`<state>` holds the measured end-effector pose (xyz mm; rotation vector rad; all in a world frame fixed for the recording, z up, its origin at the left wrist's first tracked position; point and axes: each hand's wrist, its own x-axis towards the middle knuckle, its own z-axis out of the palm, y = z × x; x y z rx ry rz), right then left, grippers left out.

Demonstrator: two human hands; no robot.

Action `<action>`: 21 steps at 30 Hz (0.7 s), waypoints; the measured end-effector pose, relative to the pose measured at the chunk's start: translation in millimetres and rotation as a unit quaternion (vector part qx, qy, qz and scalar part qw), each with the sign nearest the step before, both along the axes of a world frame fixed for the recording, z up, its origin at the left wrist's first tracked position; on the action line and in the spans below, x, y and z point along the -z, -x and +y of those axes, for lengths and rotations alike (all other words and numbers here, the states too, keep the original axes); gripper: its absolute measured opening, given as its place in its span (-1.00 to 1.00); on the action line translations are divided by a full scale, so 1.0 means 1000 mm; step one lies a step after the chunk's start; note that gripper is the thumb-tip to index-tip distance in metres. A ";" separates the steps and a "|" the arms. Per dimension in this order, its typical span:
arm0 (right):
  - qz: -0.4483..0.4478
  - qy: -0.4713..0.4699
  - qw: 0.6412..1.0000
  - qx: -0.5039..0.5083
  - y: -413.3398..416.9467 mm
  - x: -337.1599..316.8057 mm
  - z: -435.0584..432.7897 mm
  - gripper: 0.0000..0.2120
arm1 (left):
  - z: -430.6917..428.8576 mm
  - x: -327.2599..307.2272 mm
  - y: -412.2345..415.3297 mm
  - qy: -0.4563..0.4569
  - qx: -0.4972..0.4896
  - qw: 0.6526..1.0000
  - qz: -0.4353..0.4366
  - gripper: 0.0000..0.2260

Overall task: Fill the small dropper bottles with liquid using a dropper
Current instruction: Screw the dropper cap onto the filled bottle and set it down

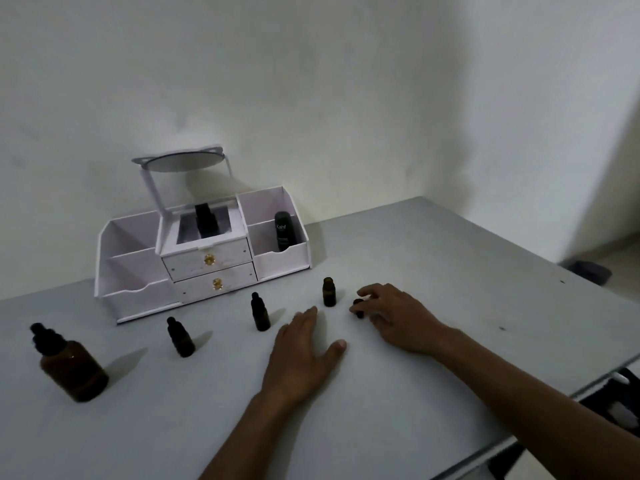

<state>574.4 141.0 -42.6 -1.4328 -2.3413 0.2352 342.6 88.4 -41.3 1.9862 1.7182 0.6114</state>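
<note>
A large amber bottle (71, 367) with a black dropper top stands at the left of the grey table (450, 278). Two small capped dropper bottles (180, 337) (260, 312) stand to its right. A third small bottle (329, 292) stands uncapped in the middle. Just right of it my right hand (398, 315) pinches a small black dropper cap (358, 308) that rests low on the table. My left hand (301, 355) lies flat on the table, fingers straight, a little in front of the uncapped bottle.
A white vanity organiser (204, 258) with a tilted mirror and two drawers stands against the wall; a black tube (284, 231) sits in its right compartment. The table's right edge runs diagonally near my right forearm. A dark object (588, 271) lies on the floor beyond.
</note>
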 end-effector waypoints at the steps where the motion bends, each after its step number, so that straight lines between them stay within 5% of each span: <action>1: -0.006 -0.010 1.000 -0.006 -0.001 0.002 0.000 -0.63 | 0.002 0.002 -0.001 0.000 0.012 1.000 0.026 -0.26; 6: 0.033 -0.015 0.999 -0.032 -0.004 0.004 0.006 -0.77 | 0.018 0.005 -0.004 -0.020 0.030 0.998 0.046 -0.25; 9: 0.148 -0.046 0.988 -0.022 -0.002 -0.002 0.010 -0.86 | 0.026 0.003 -0.007 -0.019 0.017 0.999 0.027 -0.27; 16: 0.492 -0.083 0.862 0.095 0.037 -0.053 0.027 -0.90 | 0.057 0.005 -0.016 0.006 -0.042 0.999 -0.020 -0.27; 21: 0.532 -0.070 0.840 0.081 0.059 -0.057 0.044 -0.91 | 0.079 0.005 -0.023 -0.013 -0.079 0.995 -0.064 -0.40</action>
